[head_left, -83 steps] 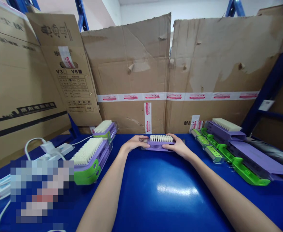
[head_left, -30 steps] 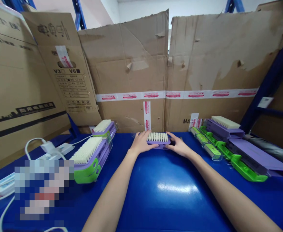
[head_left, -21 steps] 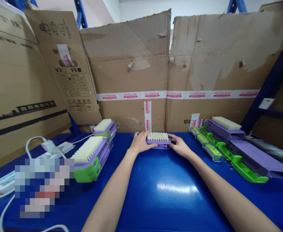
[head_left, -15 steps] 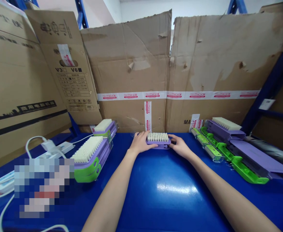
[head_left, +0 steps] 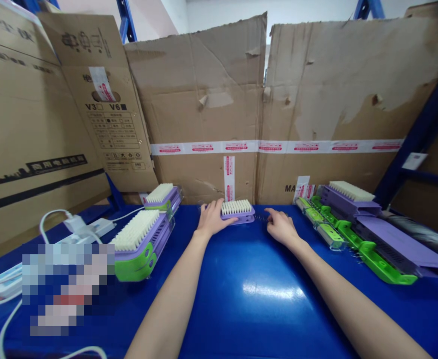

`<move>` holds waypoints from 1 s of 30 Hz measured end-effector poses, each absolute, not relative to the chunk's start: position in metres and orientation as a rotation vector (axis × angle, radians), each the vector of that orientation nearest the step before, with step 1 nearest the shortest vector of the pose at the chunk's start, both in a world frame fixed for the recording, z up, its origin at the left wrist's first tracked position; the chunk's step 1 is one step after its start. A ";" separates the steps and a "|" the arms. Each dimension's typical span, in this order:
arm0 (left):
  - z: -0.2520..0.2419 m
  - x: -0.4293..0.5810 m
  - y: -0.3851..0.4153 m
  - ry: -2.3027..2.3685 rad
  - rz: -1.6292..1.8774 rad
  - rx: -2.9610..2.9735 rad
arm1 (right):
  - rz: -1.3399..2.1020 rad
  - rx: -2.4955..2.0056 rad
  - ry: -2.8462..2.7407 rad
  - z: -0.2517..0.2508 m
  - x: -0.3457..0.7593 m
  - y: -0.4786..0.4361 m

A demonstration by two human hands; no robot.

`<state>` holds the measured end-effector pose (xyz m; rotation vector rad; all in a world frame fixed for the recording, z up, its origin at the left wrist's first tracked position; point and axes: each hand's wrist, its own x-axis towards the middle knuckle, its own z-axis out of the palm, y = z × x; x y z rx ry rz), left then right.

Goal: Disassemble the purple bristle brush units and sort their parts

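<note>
A small purple brush block with cream bristles [head_left: 237,211] lies on the blue table [head_left: 241,289] near the back cardboard wall. My left hand [head_left: 211,219] is closed on its left end, thumb under the front edge. My right hand [head_left: 281,225] rests on the table a short way to the right of the block, off it, fingers loosely curled. A small thin part [head_left: 264,215] lies between the block and my right fingers; I cannot make out what it is.
Two purple-and-green brush units [head_left: 140,244] [head_left: 162,197] sit at the left, with a white power strip and cables [head_left: 84,228] beyond. At the right lie several green and purple housings [head_left: 368,234] and a brush block [head_left: 349,194]. Cardboard sheets [head_left: 260,109] wall the back.
The brush block has shifted left and back with my left hand. My right hand has let go of it and now lies apart on the table.
</note>
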<state>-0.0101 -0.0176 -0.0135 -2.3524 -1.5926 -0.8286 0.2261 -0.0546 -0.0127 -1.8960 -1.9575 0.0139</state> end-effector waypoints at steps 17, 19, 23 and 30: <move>-0.008 -0.010 -0.023 -1.478 -0.771 -2.298 | -0.337 -1.560 -1.604 -0.011 0.225 -0.057; -0.007 -0.008 -0.025 -1.389 -0.786 -2.341 | -0.377 -1.437 -1.592 -0.012 0.225 -0.058; -0.007 -0.005 -0.028 -1.270 -0.799 -2.405 | -0.425 -1.179 -1.662 -0.012 0.220 -0.061; -0.012 -0.001 -0.022 -1.332 -0.990 -2.270 | -0.542 -0.801 -1.925 -0.014 0.201 -0.066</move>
